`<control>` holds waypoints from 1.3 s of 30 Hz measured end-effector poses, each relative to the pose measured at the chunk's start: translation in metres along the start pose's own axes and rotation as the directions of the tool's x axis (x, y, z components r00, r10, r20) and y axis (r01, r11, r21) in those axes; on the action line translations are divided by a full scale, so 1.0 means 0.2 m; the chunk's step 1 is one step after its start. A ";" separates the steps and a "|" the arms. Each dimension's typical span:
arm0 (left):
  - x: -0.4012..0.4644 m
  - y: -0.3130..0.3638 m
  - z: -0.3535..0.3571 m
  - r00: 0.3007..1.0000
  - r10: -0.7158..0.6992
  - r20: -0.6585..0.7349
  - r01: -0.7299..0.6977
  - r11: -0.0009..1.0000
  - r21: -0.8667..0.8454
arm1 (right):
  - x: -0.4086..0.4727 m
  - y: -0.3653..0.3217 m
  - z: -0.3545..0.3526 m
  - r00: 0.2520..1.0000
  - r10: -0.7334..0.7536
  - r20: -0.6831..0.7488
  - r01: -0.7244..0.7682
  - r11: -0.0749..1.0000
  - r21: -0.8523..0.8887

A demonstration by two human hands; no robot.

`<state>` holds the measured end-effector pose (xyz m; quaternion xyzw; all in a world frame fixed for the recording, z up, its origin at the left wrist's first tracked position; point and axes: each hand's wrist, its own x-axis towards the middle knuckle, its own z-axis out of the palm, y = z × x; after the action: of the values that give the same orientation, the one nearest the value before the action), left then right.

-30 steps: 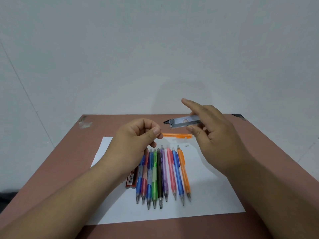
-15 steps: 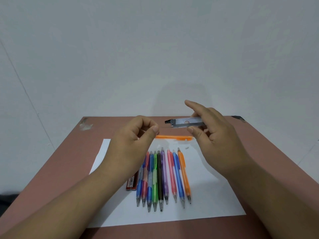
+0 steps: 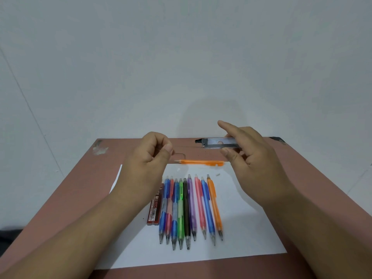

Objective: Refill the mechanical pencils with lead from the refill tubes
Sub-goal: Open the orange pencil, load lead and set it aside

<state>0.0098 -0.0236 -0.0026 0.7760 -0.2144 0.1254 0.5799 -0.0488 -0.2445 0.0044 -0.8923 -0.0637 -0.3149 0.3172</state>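
Right hand (image 3: 251,158) grips the grey refill tube (image 3: 218,142) at frame centre — long axis horizontal, outlet pointing left toward the nearer left hand (image 3: 149,156), whose fingertips pinch a thin lead.

Right hand (image 3: 255,158) pinching a clear grey lead refill tube (image 3: 218,142) held level above the table (image 3: 80,190); left hand (image 3: 148,164) curled, thumb against forefinger. Below, nine mechanical pencils (image 3: 189,210) in a row on white paper (image 3: 251,228), red refill tubes (image 3: 155,206) just beside, an orange pencil (image 3: 201,162) lying crosswise.

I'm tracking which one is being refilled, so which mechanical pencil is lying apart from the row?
The translucent orange mechanical pencil, lying crosswise at the white paper sheet's far edge; the others lie side by side.
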 end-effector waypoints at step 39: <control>-0.09 0.05 0.06 0.979 0.150 0.135 -0.128 0.979 -0.159 | -0.02 -0.05 0.05 1.000 -0.009 0.005 0.008 0.998 0.064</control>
<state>-0.0117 -0.0340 -0.0055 0.7205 -0.3191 0.0922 0.6088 -0.0495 -0.2315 0.0018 -0.8822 -0.0783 -0.3118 0.3441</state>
